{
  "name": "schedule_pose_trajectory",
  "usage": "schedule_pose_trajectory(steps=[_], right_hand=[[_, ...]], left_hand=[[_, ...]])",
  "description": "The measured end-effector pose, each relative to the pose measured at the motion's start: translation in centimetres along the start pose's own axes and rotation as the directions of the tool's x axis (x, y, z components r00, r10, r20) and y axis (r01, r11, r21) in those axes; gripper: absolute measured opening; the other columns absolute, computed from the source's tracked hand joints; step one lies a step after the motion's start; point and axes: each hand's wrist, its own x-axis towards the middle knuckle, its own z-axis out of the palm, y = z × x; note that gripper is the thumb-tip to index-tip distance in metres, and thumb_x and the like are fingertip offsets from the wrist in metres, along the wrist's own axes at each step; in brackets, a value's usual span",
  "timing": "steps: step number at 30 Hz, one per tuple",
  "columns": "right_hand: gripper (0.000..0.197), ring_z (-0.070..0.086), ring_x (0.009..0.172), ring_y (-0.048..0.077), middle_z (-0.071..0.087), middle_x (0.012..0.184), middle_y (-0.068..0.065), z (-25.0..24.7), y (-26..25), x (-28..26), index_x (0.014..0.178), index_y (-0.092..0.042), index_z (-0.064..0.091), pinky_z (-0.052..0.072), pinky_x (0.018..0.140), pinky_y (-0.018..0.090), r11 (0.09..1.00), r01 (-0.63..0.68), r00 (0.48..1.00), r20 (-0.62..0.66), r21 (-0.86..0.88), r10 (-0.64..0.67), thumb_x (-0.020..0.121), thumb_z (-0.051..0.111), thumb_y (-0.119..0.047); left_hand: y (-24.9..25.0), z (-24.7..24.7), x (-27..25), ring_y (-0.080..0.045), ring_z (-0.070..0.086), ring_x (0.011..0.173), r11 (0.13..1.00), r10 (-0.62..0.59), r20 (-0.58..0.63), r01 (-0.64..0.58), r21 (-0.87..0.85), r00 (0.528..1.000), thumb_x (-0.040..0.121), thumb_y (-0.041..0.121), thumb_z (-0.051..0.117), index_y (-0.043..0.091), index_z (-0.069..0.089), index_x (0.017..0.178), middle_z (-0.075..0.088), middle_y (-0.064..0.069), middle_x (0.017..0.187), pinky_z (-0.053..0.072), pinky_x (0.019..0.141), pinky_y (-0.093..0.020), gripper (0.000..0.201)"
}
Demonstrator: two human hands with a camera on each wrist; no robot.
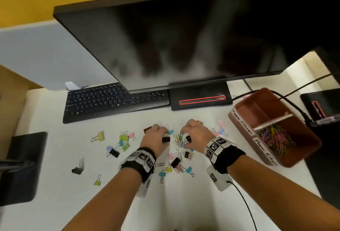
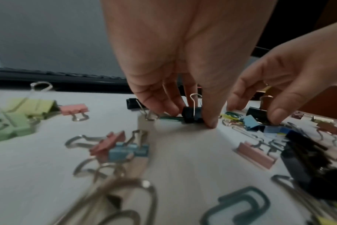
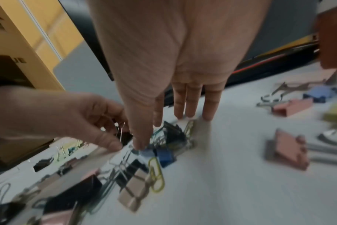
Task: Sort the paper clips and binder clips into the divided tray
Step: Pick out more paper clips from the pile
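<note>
My left hand (image 1: 164, 135) pinches a small black binder clip (image 1: 166, 138) between thumb and fingers, low on the white desk; the same black binder clip (image 2: 188, 114) shows in the left wrist view. Just to its right, my right hand (image 1: 184, 138) arches over a heap of coloured paper clips (image 1: 179, 137) and binder clips. Its fingers (image 3: 188, 106) point straight down, and its thumb touches a light blue clip (image 3: 146, 151). Another black binder clip (image 1: 188, 138) lies under that hand. The brown divided tray (image 1: 244, 127) stands at the right, with coloured paper clips (image 1: 276, 140) in its near compartment.
More binder clips lie scattered to the left (image 1: 123, 140) and near my wrists (image 1: 175, 164). A black keyboard (image 1: 114, 98) and the monitor's base (image 1: 200, 98) lie behind the clips. Cables (image 1: 294, 105) run past the tray. A dark object (image 1: 24, 166) sits at the desk's left edge.
</note>
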Motion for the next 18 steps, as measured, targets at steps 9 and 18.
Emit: schedule_pose_trajectory(steps=[9,18], right_hand=[[0.012,0.051,0.087,0.015,0.057,0.089,-0.002,1.3,0.6,-0.8,0.081,-0.018,0.062,0.047,0.085,0.033,0.980,-0.039,0.985,-0.155,0.197,0.070,0.079,0.070,-0.027],[0.021,0.052,0.103,0.022,0.059,0.109,0.000,0.6,1.9,-2.5,0.103,-0.024,0.066,0.044,0.093,0.038,0.987,-0.163,0.906,-0.395,0.016,0.156,0.082,0.063,-0.023]], left_hand=[[-1.2,-1.1,0.4,-0.007,0.052,0.070,0.970,-0.044,-0.163,0.003,-0.243,0.986,0.080,0.039,0.064,0.023,0.059,0.079,0.059,0.007,0.077,0.037,0.058,-0.015,0.017],[-4.6,-1.7,-1.0,-0.020,0.054,0.099,0.991,0.059,-0.204,-0.081,-0.103,0.977,0.082,0.029,0.063,0.023,0.054,0.108,0.051,0.001,0.107,0.049,0.088,-0.035,0.028]])
